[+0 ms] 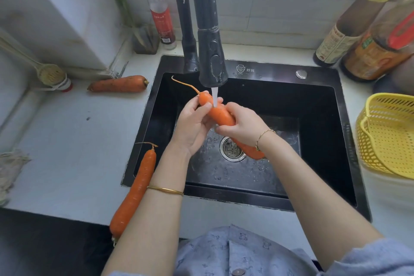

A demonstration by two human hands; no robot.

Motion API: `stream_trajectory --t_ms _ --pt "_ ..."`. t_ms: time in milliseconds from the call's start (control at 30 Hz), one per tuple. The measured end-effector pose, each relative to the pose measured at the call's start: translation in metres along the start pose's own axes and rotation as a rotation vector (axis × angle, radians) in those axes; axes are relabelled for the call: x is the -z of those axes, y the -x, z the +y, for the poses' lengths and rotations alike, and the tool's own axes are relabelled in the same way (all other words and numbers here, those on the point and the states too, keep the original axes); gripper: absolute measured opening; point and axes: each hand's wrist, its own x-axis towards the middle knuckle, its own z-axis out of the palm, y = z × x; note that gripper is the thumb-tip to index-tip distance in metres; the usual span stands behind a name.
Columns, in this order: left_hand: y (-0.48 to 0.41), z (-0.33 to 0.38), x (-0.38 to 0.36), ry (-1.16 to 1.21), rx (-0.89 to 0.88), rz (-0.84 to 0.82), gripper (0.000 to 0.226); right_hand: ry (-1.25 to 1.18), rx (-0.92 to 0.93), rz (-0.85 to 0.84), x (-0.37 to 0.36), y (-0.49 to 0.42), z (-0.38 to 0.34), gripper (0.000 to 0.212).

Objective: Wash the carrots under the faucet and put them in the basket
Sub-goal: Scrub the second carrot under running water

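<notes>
A long orange carrot (220,114) is held over the black sink (280,69), right under the black faucet (211,56), and a thin stream of water lands on it. My left hand (193,125) grips its thin upper end. My right hand (243,126) wraps its middle, and the thick end sticks out below my wrist near the drain. A second carrot (134,188) lies across the sink's left rim. A third, dirtier carrot (118,84) rests on the white counter at the left. The yellow basket (389,134) stands right of the sink.
Sauce and oil bottles (349,29) stand at the back right. A clear bottle with a red cap (160,11) stands behind the sink's left corner. A brush (50,74) and a cloth (11,168) lie at the far left. A drain strainer (231,149) sits in the wet sink floor.
</notes>
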Motion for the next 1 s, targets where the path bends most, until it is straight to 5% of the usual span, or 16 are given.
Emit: stream_trajectory --t_ms 233,400,567,767,900,1000 --pt "-0.003 -0.001 0.001 0.045 -0.024 -0.024 0.023 0.097 0.015 0.036 -0.001 -0.001 -0.003 0.023" --pt "-0.006 -0.006 0.002 0.028 -0.051 0.005 0.056 0.128 0.015 0.053 -0.003 0.002 -0.007 0.025" --pt "-0.009 -0.006 -0.006 -0.188 -0.097 0.19 0.032 0.224 0.006 0.071 -0.009 0.005 -0.008 0.027" --pt "-0.005 -0.003 0.004 -0.033 0.028 -0.04 0.043 0.048 -0.027 0.07 -0.003 0.005 -0.003 0.022" --pt "-0.004 -0.004 -0.002 0.011 -0.032 0.094 0.049 0.162 -0.005 0.078 -0.005 0.006 -0.006 0.026" --pt "-0.005 -0.006 -0.004 -0.022 -0.052 0.175 0.025 0.198 0.007 0.087 -0.007 0.007 -0.007 0.027"
